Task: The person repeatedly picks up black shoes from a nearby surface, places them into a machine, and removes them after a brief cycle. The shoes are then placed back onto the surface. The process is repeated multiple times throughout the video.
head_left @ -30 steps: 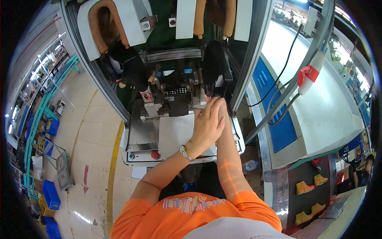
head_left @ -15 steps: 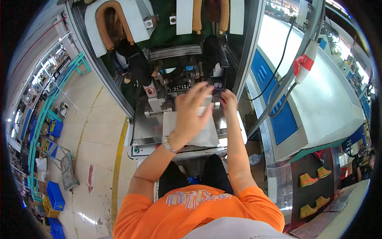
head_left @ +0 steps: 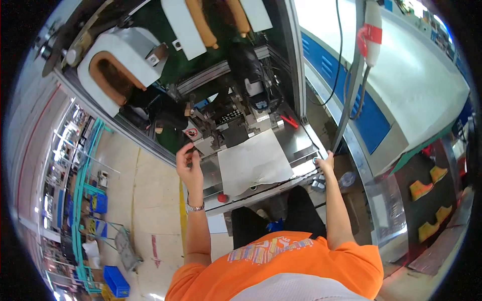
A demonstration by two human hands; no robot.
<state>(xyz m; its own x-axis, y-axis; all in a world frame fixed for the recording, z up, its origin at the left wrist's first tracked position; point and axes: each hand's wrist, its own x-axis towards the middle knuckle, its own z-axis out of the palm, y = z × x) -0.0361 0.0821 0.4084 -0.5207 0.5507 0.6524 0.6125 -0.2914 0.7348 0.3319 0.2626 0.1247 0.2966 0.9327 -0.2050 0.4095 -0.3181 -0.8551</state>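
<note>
The left hand [head_left: 189,165], empty, fingers apart at nine o'clock from the white sheet [head_left: 256,163], risked pinching by the metal blocks [head_left: 205,145] if the right hand [head_left: 326,163], grip unclear, pressed the three-o'clock button [head_left: 315,160].

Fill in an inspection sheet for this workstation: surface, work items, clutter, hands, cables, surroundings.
Surface: metal machine bed, partly covered by a white sheet, creased near its front edge.
Work items: black piece with a white patch, mounted at the machine's right.
Clutter: red object on the bed's right side, kind unclear.
Hands: left hand raised, fingers loosely curled, nothing seen in it; right hand at the front right corner, by a round button.
Cables: black cable hanging at right.
Surroundings: yellow-orange shoe-shaped pieces at right; blue crate at left.
</note>
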